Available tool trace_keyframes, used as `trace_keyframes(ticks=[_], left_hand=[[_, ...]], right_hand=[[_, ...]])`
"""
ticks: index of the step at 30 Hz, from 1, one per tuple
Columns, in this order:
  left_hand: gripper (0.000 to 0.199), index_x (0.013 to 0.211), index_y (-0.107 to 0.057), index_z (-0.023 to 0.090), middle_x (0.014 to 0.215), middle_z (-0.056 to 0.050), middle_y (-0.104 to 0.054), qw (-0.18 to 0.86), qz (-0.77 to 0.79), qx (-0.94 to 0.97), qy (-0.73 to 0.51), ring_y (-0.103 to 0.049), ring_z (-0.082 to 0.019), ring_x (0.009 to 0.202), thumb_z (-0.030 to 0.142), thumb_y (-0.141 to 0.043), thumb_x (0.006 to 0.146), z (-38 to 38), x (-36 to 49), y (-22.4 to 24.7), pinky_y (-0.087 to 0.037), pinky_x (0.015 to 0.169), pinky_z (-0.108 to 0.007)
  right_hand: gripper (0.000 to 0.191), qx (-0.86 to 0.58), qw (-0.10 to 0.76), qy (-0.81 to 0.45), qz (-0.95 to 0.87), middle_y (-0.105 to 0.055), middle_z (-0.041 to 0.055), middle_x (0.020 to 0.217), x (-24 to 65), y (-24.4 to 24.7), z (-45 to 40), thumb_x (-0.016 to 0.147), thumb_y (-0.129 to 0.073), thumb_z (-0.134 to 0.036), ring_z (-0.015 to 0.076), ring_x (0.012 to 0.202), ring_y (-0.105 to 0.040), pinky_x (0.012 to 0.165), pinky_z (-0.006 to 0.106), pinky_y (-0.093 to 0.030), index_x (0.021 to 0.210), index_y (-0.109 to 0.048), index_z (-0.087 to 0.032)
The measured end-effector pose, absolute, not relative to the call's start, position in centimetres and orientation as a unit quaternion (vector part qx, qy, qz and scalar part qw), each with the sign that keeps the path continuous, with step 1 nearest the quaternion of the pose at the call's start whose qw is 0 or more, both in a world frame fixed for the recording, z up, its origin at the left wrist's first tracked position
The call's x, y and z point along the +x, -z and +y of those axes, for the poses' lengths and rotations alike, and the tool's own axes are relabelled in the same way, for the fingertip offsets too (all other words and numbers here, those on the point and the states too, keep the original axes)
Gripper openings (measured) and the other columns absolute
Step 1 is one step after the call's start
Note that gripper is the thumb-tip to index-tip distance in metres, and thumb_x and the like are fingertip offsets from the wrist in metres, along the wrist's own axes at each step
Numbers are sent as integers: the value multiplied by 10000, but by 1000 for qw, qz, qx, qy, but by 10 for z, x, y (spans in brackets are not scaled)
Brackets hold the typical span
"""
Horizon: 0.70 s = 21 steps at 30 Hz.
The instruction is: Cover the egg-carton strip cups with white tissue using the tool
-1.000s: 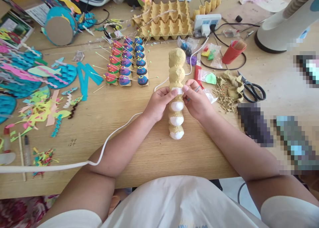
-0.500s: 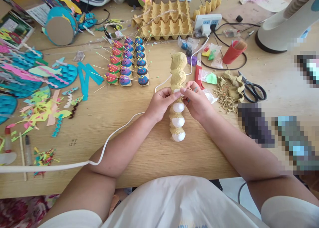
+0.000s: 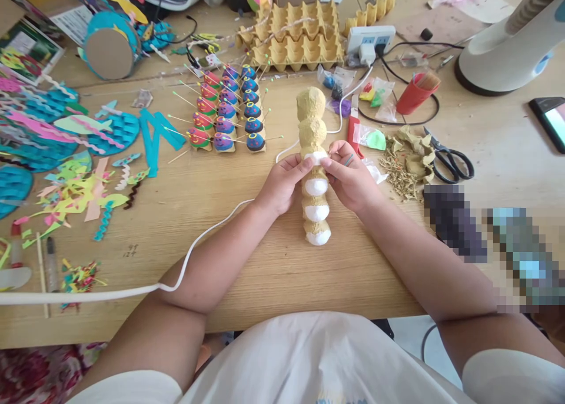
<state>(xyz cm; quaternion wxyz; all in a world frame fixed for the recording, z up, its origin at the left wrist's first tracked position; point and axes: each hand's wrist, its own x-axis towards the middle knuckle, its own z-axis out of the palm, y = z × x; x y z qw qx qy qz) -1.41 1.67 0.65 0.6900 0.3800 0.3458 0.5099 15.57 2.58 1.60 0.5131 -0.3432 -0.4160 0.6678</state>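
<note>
Between my hands is a tan egg-carton strip [image 3: 312, 132] of rounded cups, standing lengthwise away from me. White clay [image 3: 316, 186] covers the ends of the nearer cups; the farther two are bare. My left hand [image 3: 282, 183] grips the strip's left side, its thumb on the white piece at the middle cup. From the right, my right hand [image 3: 348, 177] pinches the same cup, thumb against the white clay. A thin bluish-green item shows at the right fingers, too small to name. Left of the strip stand painted egg-carton strips [image 3: 226, 111] in red, purple and blue, stuck with pins.
Scissors [image 3: 452, 156], carton scraps [image 3: 412, 151], a red cup [image 3: 417, 93] and clay bags [image 3: 373, 138] lie to the right. Egg trays [image 3: 300, 36] and a power strip [image 3: 369, 37] sit behind. A white cable [image 3: 194, 245] crosses my left arm. Paper cutouts [image 3: 79, 186] spread leftward.
The strip has tilted slightly, its far end shifting left and its near end a little right and away from me. More white clay shows at the middle cup between my thumbs.
</note>
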Motion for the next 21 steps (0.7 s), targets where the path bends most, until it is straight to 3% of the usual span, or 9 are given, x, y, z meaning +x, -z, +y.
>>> trace_keyframes(ticks=[5,8,12,16,21], left_hand=[[660,879,-777,226,875,-11,-804,668,361,401,-513,-739,-179,824,799,-1027,667,21,-17,-2,-556,757,-319],[608,857,-802,225,858,-3,-801,617,392,422,-537,-717,-165,817,750,-1048,673,22,-16,1,-536,773,-304],[572,872,-845,223,861,-4,-768,547,409,468,-561,-656,-149,817,752,-1013,733,21,-17,3,-498,787,-298],[509,796,-830,232,807,4,-638,462,433,534,-560,-548,-144,786,724,-948,854,20,-22,3,-432,749,-303],[527,777,-811,232,836,-9,-614,455,441,546,-548,-534,-165,809,737,-943,848,21,-26,2,-430,771,-327]], right_hand=[[717,-352,542,-613,-454,-539,-74,797,156,-14,27,656,-1101,-632,139,726,-510,644,297,-462,933,-526,-306],[693,-368,551,-586,-466,-542,-59,821,156,-13,26,669,-1091,-647,155,774,-527,674,307,-511,923,-543,-309],[663,-376,555,-570,-476,-556,-41,871,157,-12,25,679,-1093,-633,161,820,-538,697,308,-526,921,-571,-305],[667,-367,555,-574,-476,-553,-38,850,156,-12,26,677,-1083,-663,177,823,-548,706,325,-544,933,-575,-317],[661,-358,550,-590,-470,-560,-44,827,155,-10,27,688,-1088,-633,190,828,-584,705,340,-561,972,-573,-329]])
